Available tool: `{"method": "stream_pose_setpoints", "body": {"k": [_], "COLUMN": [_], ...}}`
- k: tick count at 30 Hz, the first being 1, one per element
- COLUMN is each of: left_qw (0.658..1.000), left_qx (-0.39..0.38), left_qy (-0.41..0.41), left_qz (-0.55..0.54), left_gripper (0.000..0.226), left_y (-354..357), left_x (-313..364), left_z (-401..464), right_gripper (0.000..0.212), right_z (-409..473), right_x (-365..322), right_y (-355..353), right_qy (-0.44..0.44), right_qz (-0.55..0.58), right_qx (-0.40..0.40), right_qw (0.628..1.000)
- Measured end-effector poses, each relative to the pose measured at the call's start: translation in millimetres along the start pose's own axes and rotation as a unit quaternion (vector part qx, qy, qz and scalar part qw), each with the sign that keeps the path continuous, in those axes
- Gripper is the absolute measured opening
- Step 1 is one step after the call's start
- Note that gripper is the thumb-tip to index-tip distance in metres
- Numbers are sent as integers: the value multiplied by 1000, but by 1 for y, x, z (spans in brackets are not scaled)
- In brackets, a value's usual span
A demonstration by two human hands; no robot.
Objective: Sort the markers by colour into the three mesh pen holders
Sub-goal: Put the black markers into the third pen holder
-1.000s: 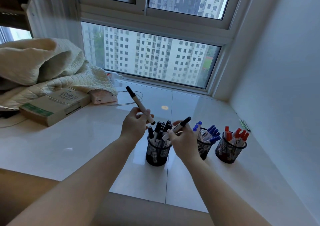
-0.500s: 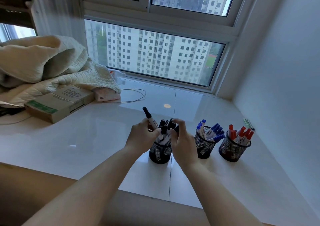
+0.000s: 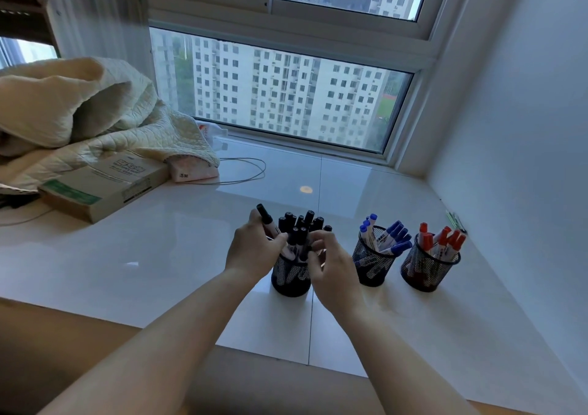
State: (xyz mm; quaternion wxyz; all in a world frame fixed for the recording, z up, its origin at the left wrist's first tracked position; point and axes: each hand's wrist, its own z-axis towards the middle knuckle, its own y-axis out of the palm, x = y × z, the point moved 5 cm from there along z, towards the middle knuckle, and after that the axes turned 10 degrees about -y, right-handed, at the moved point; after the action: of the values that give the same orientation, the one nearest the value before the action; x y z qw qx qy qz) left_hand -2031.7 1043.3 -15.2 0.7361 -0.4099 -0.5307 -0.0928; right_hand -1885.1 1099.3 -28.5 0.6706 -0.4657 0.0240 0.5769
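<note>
left hand's black marker (image 3: pixel 266 221) lowered into holder (image 3: pixel 291 276)

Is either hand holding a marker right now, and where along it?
The left hand grips a black marker around the lower barrel, cap end up, over the black holder. The right hand is at the markers there; whether it grips one cannot be told.

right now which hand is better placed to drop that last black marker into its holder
Left. The left hand already pinches the black marker at the black-marker holder, while the right hand appears empty beside it.
</note>
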Motion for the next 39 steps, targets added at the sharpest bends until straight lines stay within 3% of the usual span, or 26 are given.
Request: {"method": "stream_pose_setpoints", "body": {"k": [5, 10, 13, 16, 21, 25, 32, 39], "left_qw": [1000, 999, 999, 997, 990, 984, 981, 977], "left_qx": [-9, 19, 27, 40, 34, 6, 15, 79], "left_qy": [9, 35, 34, 60, 105, 81, 74, 167], "left_qz": [-8, 29, 21, 18, 83, 160, 178, 111], "left_gripper": [22, 17, 28, 19, 16, 24, 21, 12], "left_y": [3, 2, 3, 4, 9, 19, 18, 8], "left_x": [3, 5, 5, 6, 5, -9, -14, 20], "left_z": [0, 2, 2, 1, 0, 0, -1, 0], "right_gripper": [17, 16, 18, 22, 24, 24, 23, 25], "right_z": [10, 22, 28, 34, 39, 37, 34, 33], "right_x": [14, 24, 23, 22, 23, 22, 25, 28], "right_y": [-22, -25, -22, -21, -22, -22, -18, -15], "right_qy": [53, 81, 85, 87, 85, 73, 78, 64], "right_qz": [10, -26, -46, -73, -109, -101, -81, -92], "right_qx": [68, -1, -33, -59, -81, -86, -94, -163], "right_qw": [996, 996, 995, 992, 987, 988, 989, 980]}}
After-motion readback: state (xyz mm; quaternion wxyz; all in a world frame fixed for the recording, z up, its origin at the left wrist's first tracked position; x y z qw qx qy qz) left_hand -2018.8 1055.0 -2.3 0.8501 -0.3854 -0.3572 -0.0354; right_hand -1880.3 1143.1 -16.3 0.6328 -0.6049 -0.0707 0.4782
